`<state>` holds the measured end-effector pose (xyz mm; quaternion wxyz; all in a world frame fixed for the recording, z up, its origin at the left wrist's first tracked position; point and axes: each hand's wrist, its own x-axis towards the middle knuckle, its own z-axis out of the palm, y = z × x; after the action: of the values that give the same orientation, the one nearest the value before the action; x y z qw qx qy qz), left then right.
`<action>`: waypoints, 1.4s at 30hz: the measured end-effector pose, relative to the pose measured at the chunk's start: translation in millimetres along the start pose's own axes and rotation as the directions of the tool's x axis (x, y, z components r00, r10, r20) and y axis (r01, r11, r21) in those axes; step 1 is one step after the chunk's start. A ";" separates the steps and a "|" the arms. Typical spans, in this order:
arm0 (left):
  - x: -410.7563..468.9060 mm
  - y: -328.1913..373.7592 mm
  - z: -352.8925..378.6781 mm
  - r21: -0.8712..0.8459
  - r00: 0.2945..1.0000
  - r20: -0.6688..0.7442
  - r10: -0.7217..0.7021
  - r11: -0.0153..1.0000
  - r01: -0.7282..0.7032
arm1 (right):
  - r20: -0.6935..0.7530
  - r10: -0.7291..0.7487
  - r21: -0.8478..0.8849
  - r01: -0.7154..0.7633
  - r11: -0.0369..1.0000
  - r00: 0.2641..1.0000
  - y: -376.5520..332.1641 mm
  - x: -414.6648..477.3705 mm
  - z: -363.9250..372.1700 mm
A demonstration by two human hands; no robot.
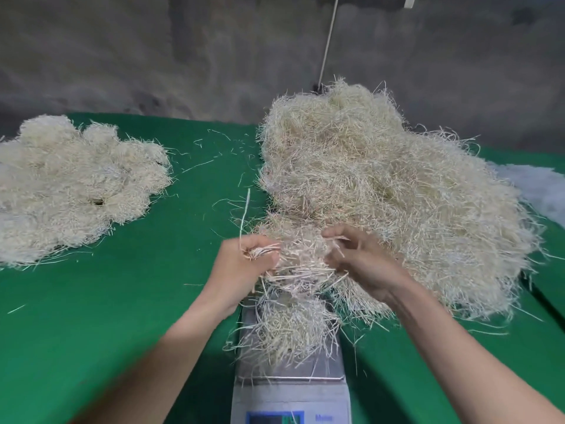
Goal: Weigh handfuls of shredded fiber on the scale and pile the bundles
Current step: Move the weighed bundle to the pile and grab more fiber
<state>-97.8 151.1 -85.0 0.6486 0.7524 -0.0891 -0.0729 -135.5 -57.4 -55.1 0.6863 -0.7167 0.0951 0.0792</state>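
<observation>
Handful (pixel 302 260) held over the far edge of the scale (pixel 305 373)

We hold the handful with its long axis left to right, just beyond the load (pixel 290 332) on the scale. Our left hand (pixel 244 264) is curled tight round one end; our right hand (pixel 363 264) pinches strands at the other. The heap (pixel 382 185) lies just behind, rightward; the pile (pixel 70 185) lies well apart on the table (pixel 122 301), nearer the left hand.

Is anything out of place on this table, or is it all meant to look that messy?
Stray strands litter the green cloth between the bundle pile and loose heap. The fiber on the scale overhangs its sides, and one strand crosses the display.
</observation>
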 end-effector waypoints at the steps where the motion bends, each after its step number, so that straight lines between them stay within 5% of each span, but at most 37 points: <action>1: -3.0 -8.6 0.6 0.026 1.000 0.007 -0.005 1.000 0.005 | -0.045 -0.004 -0.065 0.001 0.998 0.999 9.9 -2.4 -1.9; 8: -15.5 -50.4 9.2 0.278 0.992 0.072 -0.102 0.957 0.078 | -0.173 -0.152 -0.506 0.045 0.861 0.973 60.5 -5.8 0.1; 13: -25.0 -60.5 19.9 0.350 0.983 0.183 0.015 0.933 -0.079 | -0.111 -0.214 -0.652 0.092 0.753 0.970 80.1 -6.1 8.1; 19: -25.7 -95.0 32.0 0.701 0.990 0.136 0.032 0.703 -0.119 | -0.080 -0.286 -0.749 0.132 0.649 0.955 91.3 -2.4 9.1; 22: -24.5 -95.6 35.6 0.612 0.995 0.095 -0.014 0.789 -0.048 | -0.051 -0.270 -0.725 0.150 0.672 0.962 93.1 -1.0 6.3; 26: -25.8 -74.4 25.1 0.230 0.995 0.075 -0.071 0.972 0.052 | 0.008 -0.124 -0.404 0.117 0.907 0.992 79.8 -5.1 1.8; 29: -27.7 -60.5 14.9 -0.018 0.995 0.048 -0.091 0.996 0.092 | 0.051 -0.115 -0.291 0.125 0.949 0.992 70.3 -5.8 -3.7; 33: -32.6 -51.4 -3.8 0.000 0.999 0.003 -0.045 0.999 0.045 | 0.152 -0.180 -0.263 0.215 0.940 0.972 57.0 -12.4 -10.3; 36: -40.3 -40.1 -21.9 0.215 1.000 0.007 0.010 0.976 -0.012 | 0.182 -0.234 -0.485 0.294 0.824 0.955 43.4 -17.7 -13.3; 40: -45.4 -16.6 -35.4 0.362 0.980 -0.082 0.182 0.922 -0.141 | 0.197 -0.473 -0.806 0.416 0.421 0.859 28.7 -19.5 -9.0; 42: -45.9 -5.9 -37.8 0.332 0.956 -0.144 0.255 0.923 -0.196 | 0.195 -0.525 -0.797 0.446 0.408 0.829 23.3 -20.0 -4.5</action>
<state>-133.7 198.8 -85.5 0.5300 0.8341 -0.1251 0.0876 -160.7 -62.2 -72.6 0.2639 -0.9476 -0.1349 -0.1194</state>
